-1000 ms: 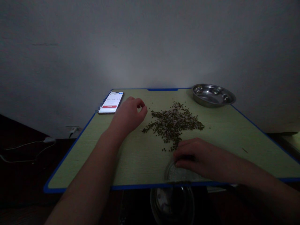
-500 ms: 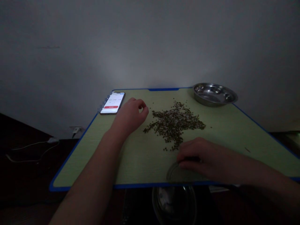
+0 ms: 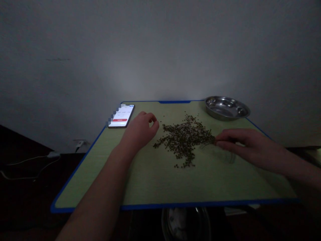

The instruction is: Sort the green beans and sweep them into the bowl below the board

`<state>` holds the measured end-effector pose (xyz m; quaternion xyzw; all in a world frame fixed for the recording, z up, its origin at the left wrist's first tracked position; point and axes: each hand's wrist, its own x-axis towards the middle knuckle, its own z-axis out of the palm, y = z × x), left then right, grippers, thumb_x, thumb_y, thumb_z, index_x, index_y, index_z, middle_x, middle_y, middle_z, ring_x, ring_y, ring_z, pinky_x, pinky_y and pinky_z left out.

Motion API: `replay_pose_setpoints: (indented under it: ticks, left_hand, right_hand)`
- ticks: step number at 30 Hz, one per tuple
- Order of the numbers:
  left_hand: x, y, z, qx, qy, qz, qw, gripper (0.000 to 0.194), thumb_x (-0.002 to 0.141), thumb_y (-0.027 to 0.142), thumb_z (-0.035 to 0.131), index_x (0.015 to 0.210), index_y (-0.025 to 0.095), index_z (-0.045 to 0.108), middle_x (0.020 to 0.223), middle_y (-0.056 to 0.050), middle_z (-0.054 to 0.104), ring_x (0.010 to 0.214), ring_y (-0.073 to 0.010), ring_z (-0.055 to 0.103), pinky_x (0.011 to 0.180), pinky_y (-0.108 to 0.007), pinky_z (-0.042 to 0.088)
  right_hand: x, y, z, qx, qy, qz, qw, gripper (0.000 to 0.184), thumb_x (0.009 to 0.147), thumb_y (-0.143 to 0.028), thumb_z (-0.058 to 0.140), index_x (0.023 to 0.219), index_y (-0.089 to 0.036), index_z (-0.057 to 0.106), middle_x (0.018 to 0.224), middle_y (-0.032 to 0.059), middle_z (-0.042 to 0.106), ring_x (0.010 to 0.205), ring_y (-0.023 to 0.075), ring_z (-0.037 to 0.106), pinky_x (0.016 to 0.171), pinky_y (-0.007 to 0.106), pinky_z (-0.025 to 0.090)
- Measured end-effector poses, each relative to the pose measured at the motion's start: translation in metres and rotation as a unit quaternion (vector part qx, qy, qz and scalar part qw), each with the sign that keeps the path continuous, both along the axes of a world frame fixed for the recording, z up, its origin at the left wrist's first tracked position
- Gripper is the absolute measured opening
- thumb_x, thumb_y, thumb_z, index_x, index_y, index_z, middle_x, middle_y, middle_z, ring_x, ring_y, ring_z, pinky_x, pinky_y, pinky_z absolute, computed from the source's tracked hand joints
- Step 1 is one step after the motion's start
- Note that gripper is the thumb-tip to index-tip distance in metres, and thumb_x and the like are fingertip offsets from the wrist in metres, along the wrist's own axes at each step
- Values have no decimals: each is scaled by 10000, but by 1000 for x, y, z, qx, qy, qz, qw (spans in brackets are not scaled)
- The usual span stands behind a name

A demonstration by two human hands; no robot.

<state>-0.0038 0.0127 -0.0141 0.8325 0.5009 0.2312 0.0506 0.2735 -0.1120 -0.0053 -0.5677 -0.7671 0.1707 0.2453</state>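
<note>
Seed pile: lobe points toward near table edge; right hand pinches clear dish, axis blurred; left hand curls, fingertips together.

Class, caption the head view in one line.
Dark grains between left hand and right hand, which holds a clear container, on a green table with phone and metal bowl.

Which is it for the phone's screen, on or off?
On: the phone shows a bright white display with a red bar on its lower half.
</note>
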Motion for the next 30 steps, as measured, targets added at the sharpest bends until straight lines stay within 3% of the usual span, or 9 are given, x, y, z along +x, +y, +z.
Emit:
replay_pose_setpoints:
  ticks: [6, 12, 16, 24, 30]
  left_hand:
    - [-2, 6, -6, 2, -38, -7, 999, 175, 842, 291, 477, 869, 172, 603, 900, -80, 619, 761, -164, 565, 670, -297, 460]
    - [-3, 9, -10, 4, -42, -7, 999, 174, 838, 288, 471, 862, 173, 599, 883, -77, 610, 769, -176, 578, 654, -296, 471]
    - [-2, 8, -8, -17, -38, -7, 999, 208, 840, 307, 455, 872, 163, 602, 895, -84, 599, 760, -178, 581, 652, -305, 477]
    - [-2, 8, -9, -33, -30, -15, 999, 232, 841, 329, 441, 871, 163, 601, 896, -79, 575, 748, -175, 569, 668, -318, 475]
    - [0, 7, -8, -43, -24, -21, 999, 230, 831, 327, 435, 861, 167, 598, 887, -80, 572, 748, -181, 565, 667, -326, 463]
  right_hand:
    - [52, 26, -7, 50, -56, -126, 989, 289, 844, -440, 490, 753, -208, 637, 621, 21, 616, 546, 164, 546, 503, 296, 405]
    - [65, 45, -27, 23, -57, -146, 987, 259, 842, -366, 466, 821, -198, 661, 771, 56, 691, 673, 205, 607, 594, 328, 437]
    - [67, 53, -31, 15, -61, -145, 987, 249, 854, -341, 461, 845, -191, 659, 802, 63, 696, 694, 204, 614, 613, 323, 449]
    - [71, 61, -24, 26, -102, -151, 983, 194, 848, -267, 474, 833, -186, 650, 739, 47, 676, 638, 176, 600, 565, 290, 416]
    - [60, 77, -5, 63, -147, -133, 978, 152, 823, -248, 522, 748, -193, 642, 689, 33, 661, 607, 164, 574, 545, 280, 374]
